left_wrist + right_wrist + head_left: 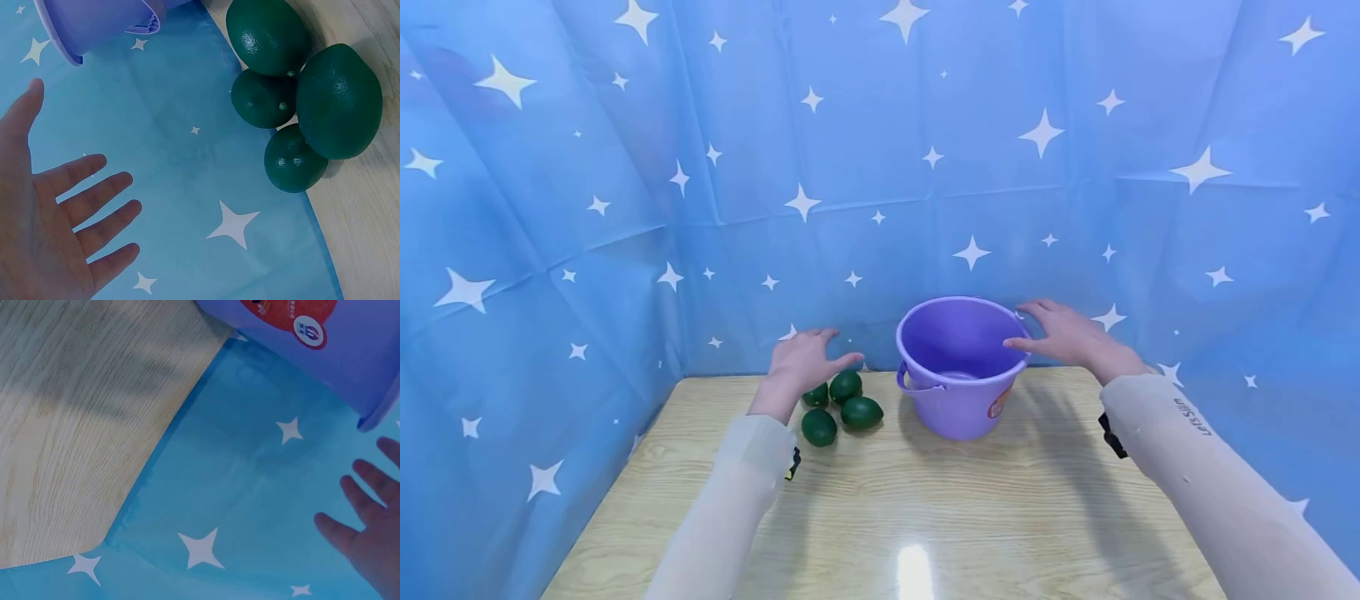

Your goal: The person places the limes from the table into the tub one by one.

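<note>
Centrally, four green limes (838,404) lie clustered on the wooden table (925,508); left hand (805,358) hovers above, fingers spread, holding nothing. Right hand (1063,333) (also empty, fingers extended) sits by the purple bucket (958,367) rim, centre frame.

The left hand (803,360) hides part of one green fruit (815,394); the bucket (325,344) runs off the right wrist view's top edge.

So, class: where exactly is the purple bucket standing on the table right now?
In the head view the purple bucket stands upright near the table's far edge, right of the green limes, with the right hand at its rim.
</note>
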`<state>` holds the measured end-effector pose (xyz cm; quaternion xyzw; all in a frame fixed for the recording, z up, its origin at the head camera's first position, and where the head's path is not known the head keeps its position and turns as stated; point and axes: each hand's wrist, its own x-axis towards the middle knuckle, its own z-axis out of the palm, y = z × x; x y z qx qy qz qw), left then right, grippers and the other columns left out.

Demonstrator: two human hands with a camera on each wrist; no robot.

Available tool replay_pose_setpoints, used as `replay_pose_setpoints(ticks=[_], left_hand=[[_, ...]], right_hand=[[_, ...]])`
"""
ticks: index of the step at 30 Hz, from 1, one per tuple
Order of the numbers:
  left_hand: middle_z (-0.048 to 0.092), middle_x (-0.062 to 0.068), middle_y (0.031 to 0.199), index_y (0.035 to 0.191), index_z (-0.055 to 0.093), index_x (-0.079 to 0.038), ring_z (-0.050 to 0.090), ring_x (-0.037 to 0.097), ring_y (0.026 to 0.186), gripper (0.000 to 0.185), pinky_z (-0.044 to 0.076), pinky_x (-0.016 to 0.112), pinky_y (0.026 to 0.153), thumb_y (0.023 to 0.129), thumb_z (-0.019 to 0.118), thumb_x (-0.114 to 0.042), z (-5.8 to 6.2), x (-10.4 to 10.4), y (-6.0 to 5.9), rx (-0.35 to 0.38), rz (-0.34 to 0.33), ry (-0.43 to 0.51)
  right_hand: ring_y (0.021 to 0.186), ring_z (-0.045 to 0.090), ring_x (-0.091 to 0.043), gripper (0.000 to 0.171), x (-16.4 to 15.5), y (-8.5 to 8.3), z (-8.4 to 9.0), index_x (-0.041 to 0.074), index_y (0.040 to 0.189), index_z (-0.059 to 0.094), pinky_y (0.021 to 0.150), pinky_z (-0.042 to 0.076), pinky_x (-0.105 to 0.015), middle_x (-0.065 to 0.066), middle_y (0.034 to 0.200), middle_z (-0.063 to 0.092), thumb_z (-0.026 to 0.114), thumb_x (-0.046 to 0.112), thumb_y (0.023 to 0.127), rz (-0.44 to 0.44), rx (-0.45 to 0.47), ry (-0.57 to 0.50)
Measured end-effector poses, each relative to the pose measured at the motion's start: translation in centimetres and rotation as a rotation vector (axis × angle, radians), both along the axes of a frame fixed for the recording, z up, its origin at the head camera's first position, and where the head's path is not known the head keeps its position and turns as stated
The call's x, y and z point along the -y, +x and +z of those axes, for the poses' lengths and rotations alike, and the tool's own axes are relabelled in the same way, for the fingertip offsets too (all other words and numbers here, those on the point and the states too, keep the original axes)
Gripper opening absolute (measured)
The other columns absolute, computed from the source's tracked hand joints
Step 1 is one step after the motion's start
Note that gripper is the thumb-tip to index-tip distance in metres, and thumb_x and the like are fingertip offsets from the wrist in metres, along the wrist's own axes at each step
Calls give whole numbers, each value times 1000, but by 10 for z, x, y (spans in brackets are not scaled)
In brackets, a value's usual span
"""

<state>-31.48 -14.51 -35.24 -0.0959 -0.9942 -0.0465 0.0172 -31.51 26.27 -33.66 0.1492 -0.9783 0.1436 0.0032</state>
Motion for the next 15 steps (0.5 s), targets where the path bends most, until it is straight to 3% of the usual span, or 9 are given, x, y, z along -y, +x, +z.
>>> replay_pose_setpoints(ticks=[4,8,15], left_hand=[[49,6,153,151,42,-28,62,32,122,86,51,31,57,86,39,-84,-1,1,1,-1,-2,-2],[49,6,153,151,43,-27,60,31,125,86,55,33,65,86,39,-83,-2,1,1,-7,1,-6],[51,6,152,151,43,-27,64,30,115,88,48,30,54,85,39,-85,-6,2,1,1,12,-12]], right_hand=[[142,32,-52,88,1,-2,-3,4,152,36,107,35,-72,-28,156,33,57,64,91,-3,4,-5],[141,32,-52,87,4,-3,-4,3,152,37,108,35,-72,-28,155,34,57,63,92,6,4,-8],[142,32,-50,90,7,-3,-7,3,152,36,110,33,-71,-26,155,34,55,66,91,13,7,-23]])
